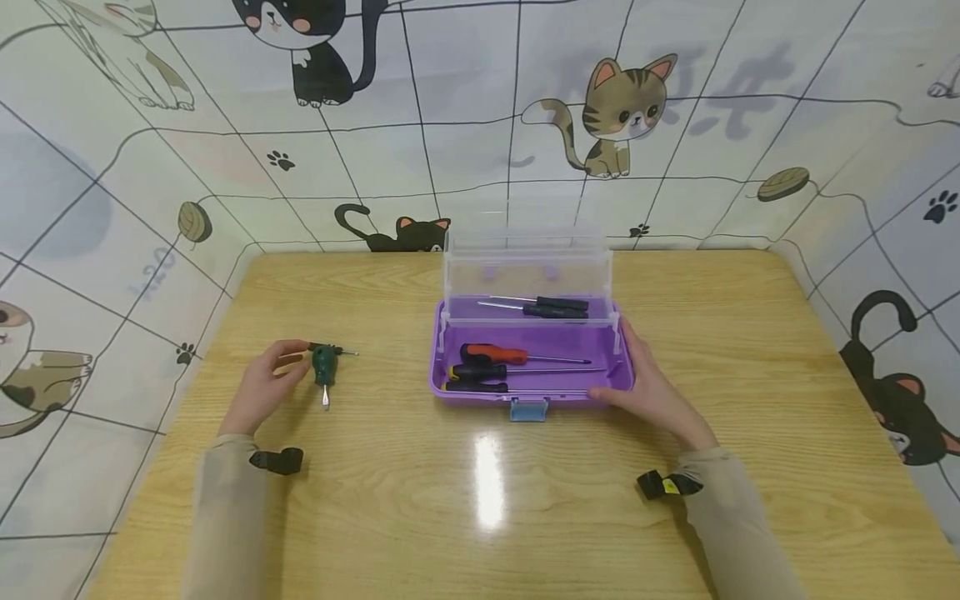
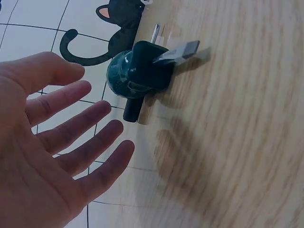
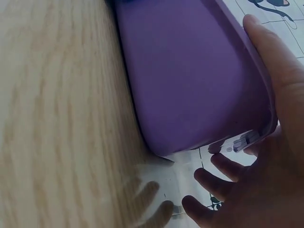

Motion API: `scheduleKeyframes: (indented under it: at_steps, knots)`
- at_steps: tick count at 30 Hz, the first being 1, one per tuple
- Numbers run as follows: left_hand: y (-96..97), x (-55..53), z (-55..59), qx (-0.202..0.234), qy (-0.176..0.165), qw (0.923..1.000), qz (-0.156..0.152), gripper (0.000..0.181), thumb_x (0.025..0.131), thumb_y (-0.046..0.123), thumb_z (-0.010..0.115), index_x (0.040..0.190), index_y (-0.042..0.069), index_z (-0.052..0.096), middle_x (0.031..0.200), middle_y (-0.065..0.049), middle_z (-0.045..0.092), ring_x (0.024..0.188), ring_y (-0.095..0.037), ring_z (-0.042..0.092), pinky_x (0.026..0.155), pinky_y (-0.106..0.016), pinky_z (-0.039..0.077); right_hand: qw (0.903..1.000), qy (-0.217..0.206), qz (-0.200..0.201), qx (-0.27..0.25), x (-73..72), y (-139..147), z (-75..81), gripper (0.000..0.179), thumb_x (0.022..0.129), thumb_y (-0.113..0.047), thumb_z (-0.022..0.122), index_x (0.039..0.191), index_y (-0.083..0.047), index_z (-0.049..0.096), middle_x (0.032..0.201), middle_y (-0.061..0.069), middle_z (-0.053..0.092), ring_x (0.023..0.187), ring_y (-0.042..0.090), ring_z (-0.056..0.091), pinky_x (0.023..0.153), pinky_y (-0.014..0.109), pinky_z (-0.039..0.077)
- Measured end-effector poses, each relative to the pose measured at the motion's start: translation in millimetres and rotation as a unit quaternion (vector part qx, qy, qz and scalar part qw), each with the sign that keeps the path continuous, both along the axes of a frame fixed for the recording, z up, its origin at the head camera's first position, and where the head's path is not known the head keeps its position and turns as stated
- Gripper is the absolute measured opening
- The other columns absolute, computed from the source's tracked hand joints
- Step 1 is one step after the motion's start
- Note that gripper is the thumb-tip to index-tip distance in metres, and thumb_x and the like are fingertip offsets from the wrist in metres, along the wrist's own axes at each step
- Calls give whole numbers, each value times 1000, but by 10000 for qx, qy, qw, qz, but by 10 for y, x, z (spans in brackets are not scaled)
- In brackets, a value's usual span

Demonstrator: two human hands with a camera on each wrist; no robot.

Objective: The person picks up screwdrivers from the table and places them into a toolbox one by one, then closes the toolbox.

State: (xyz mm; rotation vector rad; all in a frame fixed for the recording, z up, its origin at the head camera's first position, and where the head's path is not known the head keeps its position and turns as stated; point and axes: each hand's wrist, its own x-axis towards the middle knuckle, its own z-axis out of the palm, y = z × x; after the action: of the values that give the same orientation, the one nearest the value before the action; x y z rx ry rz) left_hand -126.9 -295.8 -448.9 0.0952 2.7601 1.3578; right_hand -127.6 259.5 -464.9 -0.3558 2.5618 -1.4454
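My left hand (image 1: 272,379) is beside a stubby green screwdriver (image 1: 325,363) on the table, its fingers loosely spread with a gap to the tool in the left wrist view. The green screwdriver's flat blade (image 2: 178,53) points toward my side. Crosswise behind it lies a short dark-handled screwdriver (image 2: 133,109). Over at the purple toolbox (image 1: 531,402), my right hand (image 1: 660,392) holds the front right corner, thumb over the front rim and index finger along the side. The other fingers (image 3: 216,183) of that hand hang clear of the wall.
Inside the toolbox lie a red-and-black screwdriver (image 1: 495,354), two yellow-tipped dark ones and, toward the back, two black-handled ones (image 1: 555,312). Its clear lid (image 1: 528,267) stands raised; a blue latch (image 1: 528,410) hangs at the front. Cat-patterned sheeting (image 1: 465,158) borders the wooden table (image 1: 390,500).
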Motion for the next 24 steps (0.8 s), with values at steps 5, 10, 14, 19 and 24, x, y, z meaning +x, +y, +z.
scheduleKeyframes:
  at_steps: [5, 10, 14, 19, 24]
  knots:
    - [-5, -24, -13, 6, 80, 9999, -151, 37, 98, 6, 54, 133, -7, 46, 135, -29, 45, 121, -50, 44, 96, -61, 39, 9999, 66, 100, -51, -9, 14, -9, 124, 75, -23, 83, 154, -15, -11, 156, 26, 2, 141, 44, 7, 107, 66, 12]
    - [-26, -51, -26, -48, -33, 9996, -287, 39, 97, 1, 54, 135, -6, 45, 137, -29, 44, 121, -51, 44, 94, -60, 41, 9993, -253, 156, -208, -4, 11, 20, 123, 78, -24, 82, 153, -26, -15, 160, 13, -8, 144, 38, -1, 110, 63, 8]
    - [-38, -83, -32, -84, -197, 9987, -471, 41, 96, -1, 54, 136, -5, 44, 139, -29, 42, 122, -51, 43, 95, -60, 41, 9989, -400, 144, -172, 5, 3, 29, 123, 79, -25, 81, 152, -29, -17, 160, 12, -9, 143, 38, 0, 109, 63, 10]
    - [-48, -128, -29, -17, -368, 9955, -872, 47, 94, -7, 53, 139, -2, 42, 143, -28, 37, 124, -51, 40, 97, -62, 37, 9990, -367, 108, -213, 3, 1, 2, 123, 78, -24, 81, 153, -26, -16, 160, 14, -7, 143, 40, 2, 109, 63, 10]
    - [-73, -152, -63, 127, -350, 9896, -1390, 56, 87, -17, 51, 141, -1, 42, 150, -26, 28, 131, -48, 31, 96, -67, 33, 9984, -269, 127, -476, -7, 3, -36, 122, 78, -19, 81, 154, -22, -13, 160, 14, -6, 143, 38, 0, 109, 63, 8]
